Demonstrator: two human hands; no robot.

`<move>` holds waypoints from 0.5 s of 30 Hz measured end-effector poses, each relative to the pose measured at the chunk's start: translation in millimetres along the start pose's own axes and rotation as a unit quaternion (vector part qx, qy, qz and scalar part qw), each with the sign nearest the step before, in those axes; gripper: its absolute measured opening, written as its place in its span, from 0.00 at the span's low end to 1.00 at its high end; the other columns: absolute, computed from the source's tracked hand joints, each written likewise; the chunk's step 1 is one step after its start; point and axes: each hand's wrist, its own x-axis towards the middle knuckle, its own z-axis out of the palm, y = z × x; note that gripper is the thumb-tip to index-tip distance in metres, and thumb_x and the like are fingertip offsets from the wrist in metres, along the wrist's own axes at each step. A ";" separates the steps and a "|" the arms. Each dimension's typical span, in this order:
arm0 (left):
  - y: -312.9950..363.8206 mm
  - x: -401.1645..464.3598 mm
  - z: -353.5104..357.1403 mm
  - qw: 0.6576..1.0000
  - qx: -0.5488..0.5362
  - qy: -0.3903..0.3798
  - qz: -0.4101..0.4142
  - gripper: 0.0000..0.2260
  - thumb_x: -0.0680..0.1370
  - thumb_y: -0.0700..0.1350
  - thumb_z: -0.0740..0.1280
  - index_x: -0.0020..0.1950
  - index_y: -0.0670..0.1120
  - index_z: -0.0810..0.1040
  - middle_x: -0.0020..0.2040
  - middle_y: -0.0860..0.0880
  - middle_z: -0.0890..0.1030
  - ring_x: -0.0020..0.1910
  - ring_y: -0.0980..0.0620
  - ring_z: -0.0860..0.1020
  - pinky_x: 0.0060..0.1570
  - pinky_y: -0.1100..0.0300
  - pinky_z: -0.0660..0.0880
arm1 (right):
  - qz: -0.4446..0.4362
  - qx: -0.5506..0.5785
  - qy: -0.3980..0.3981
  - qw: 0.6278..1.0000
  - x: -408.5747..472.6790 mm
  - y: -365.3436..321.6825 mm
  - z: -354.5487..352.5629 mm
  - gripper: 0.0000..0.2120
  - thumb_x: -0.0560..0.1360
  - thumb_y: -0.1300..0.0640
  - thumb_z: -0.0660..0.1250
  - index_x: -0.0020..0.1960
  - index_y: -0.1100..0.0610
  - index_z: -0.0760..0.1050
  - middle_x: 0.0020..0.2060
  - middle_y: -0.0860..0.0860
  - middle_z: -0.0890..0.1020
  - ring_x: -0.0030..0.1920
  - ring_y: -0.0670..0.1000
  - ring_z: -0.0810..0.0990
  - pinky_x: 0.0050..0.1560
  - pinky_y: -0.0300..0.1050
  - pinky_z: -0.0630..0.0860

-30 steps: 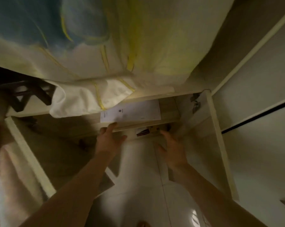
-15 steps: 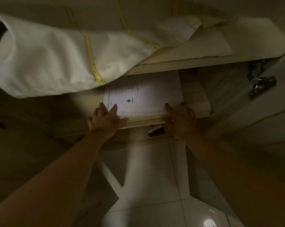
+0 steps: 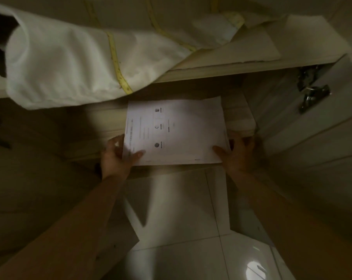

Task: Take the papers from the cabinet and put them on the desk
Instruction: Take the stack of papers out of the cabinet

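- The cabinet (image 3: 237,112) stands open in dim light, and the papers (image 3: 181,126) lie on its wooden shelf, their near edge jutting past the shelf front.
- The top sheet is white, with faint printed lines and a few small round marks; the print is too small to read.
- The left hand (image 3: 115,156) grips the left near corner of the papers, thumb on top of the sheet and fingers beneath or along the edge.
- The right hand (image 3: 236,153) holds the right near corner in the same way, thumb lying on the sheet, the other fingers behind the edge.
- The two hands are well apart, one at each side of the stack.
- On the surface above the shelf, a white cloth (image 3: 70,63) with a yellow stripe hangs over the front edge, just above the papers.
- A metal hinge (image 3: 310,91) sits on the cabinet's right inner side, beside the open door (image 3: 322,138).
- Below the shelf lies a glossy pale tiled floor (image 3: 181,229).
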 end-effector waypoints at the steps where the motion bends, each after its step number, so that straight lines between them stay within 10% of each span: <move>1: -0.6 -1.5 -1.1 1.000 -0.013 0.003 -0.014 0.33 0.65 0.43 0.77 0.66 0.48 0.66 0.64 0.42 0.75 0.62 0.41 0.75 0.56 0.48 0.76 | 0.036 0.045 -0.008 0.998 -1.5 -1.0 -1.6 0.32 0.68 0.60 0.74 0.69 0.58 0.65 0.67 0.61 0.67 0.63 0.57 0.70 0.64 0.48 0.69; 10: -9.5 -13.7 -11.2 0.988 -0.123 -0.058 -0.072 0.21 0.66 0.27 0.71 0.52 0.43 0.69 0.63 0.40 0.74 0.63 0.37 0.72 0.59 0.42 0.74 | 0.079 0.202 -0.082 0.973 -14.2 12.3 -12.4 0.30 0.72 0.69 0.67 0.70 0.55 0.62 0.65 0.58 0.71 0.62 0.57 0.72 0.57 0.51 0.73; 15: -12.3 -34.2 -16.3 0.967 -0.213 -0.111 -0.086 0.26 0.70 0.27 0.66 0.63 0.48 0.68 0.61 0.45 0.73 0.63 0.36 0.73 0.57 0.39 0.74 | 0.057 0.212 -0.106 0.970 -32.8 3.4 -17.7 0.30 0.75 0.68 0.62 0.72 0.49 0.59 0.59 0.51 0.69 0.58 0.53 0.70 0.46 0.49 0.78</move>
